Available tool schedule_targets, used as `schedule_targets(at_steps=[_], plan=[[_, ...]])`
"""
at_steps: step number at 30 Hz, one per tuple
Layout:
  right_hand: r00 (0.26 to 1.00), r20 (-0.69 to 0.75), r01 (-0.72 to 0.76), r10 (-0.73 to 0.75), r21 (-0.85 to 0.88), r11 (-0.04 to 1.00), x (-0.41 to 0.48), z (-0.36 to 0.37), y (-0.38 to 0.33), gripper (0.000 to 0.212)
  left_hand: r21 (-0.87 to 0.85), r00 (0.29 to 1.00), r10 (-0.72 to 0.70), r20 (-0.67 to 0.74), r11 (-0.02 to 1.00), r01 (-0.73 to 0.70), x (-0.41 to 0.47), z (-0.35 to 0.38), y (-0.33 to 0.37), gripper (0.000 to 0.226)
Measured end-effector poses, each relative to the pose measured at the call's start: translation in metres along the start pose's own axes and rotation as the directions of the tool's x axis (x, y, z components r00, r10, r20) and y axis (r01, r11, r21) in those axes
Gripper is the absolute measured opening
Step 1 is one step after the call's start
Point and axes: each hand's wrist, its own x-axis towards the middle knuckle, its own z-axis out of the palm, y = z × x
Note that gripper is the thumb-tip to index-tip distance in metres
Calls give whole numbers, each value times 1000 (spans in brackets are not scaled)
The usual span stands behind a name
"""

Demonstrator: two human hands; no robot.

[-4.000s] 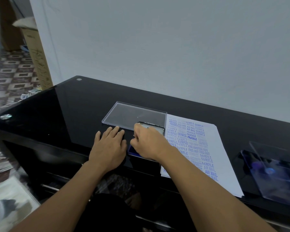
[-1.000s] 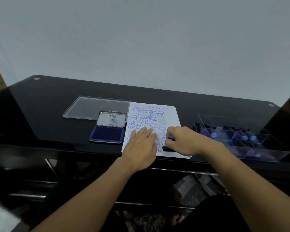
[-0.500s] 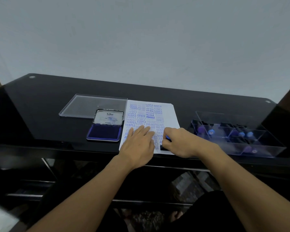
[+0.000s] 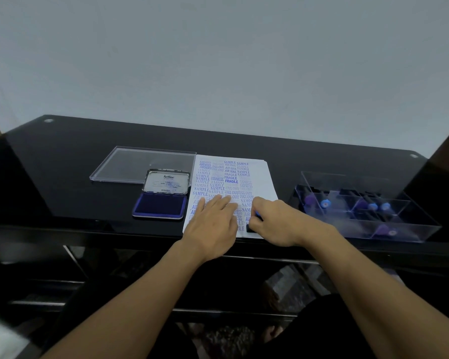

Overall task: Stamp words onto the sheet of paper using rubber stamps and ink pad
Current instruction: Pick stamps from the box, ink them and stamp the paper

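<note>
Well left of the sheet (image 4: 259, 177): a clear lid (image 4: 143, 164), flat on the black table (image 4: 62, 177). Just left of the sheet, nearer than the lid: the ink pad (image 4: 161, 206), open, cover folded back, blue pad bare. Over most of the sheet: blue stamped words such as SAMPLE, FRAGILE, AIR MAIL. On the near left part of the sheet: the left hand (image 4: 213, 221), palm down, fingers straight and a little spread, resting on the paper. At the near right corner of the sheet: the right hand (image 4: 278, 221), fingers curled round a stamp (image 4: 250, 228), black base down at the paper. Well right of the sheet: a clear box (image 4: 412, 224) with compartments, more stamps inside.
</note>
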Motion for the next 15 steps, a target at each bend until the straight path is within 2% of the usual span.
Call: schedule_targets(at_steps=[15], plan=[[1000,-18,11,-10,22,1000,1,4,3,22,20,1000,2,-3,1000,-2,0,1,-1,47]])
